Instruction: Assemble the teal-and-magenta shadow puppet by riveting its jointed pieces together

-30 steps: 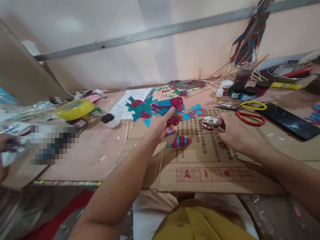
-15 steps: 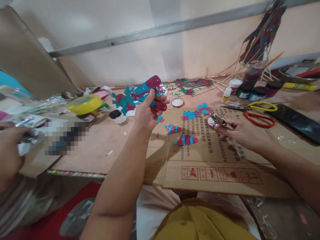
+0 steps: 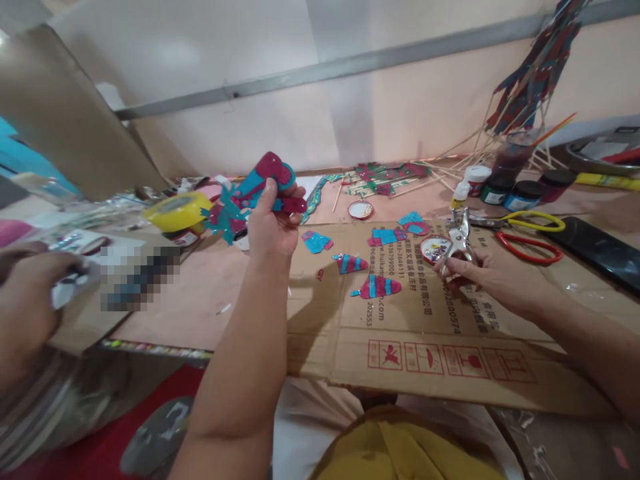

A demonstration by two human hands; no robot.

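Observation:
My left hand [image 3: 274, 230] is raised over the table, thumb and fingers closed on a blue, magenta and green jointed cut-out figure [image 3: 257, 180]. Its green spiky end [image 3: 226, 220] hangs out to the left. On the right, my right hand [image 3: 475, 275] grips metal punch pliers [image 3: 461, 233] by the handles, head pointing up and away. Just left of the pliers lies a small round lid [image 3: 429, 249] with tiny metal bits. Between the hands, several blue and magenta cut-out pieces [image 3: 376, 287] lie on a printed cardboard sheet [image 3: 310, 320].
Scissors [image 3: 530, 245] with yellow and red handles and a black phone [image 3: 600, 257] lie right. Paint jars [image 3: 524, 195] and a cup [image 3: 514, 157] of sticks stand behind. Yellow tape [image 3: 179, 211] sits left; another person's hand [image 3: 30, 287] is at far left.
My left hand has shifted left with the cut-out figure and turned it, uncovering a blue piece on the cardboard. The punch pliers in my right hand have swung more upright. The view has shifted slightly.

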